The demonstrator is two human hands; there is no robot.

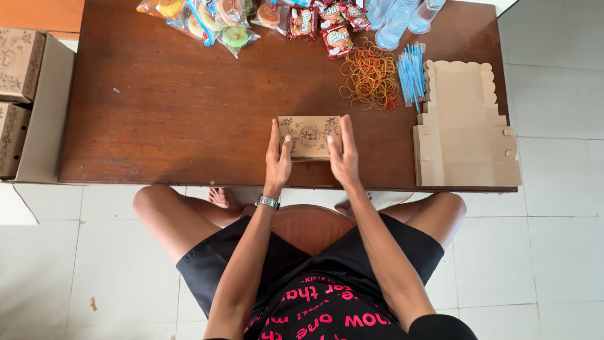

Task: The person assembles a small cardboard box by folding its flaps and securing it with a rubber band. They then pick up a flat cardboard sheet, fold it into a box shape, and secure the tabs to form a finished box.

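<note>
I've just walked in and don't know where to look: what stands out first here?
At the near edge of the brown table, the left hand and right hand clasp a small printed cardboard box. Behind it lies a heap of rubber bands, with flat box blanks stacked at the right.

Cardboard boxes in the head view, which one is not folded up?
The flat box blank at the table's right edge, with a scalloped top edge. The box between both hands and the two boxes left of the table are folded.
</note>
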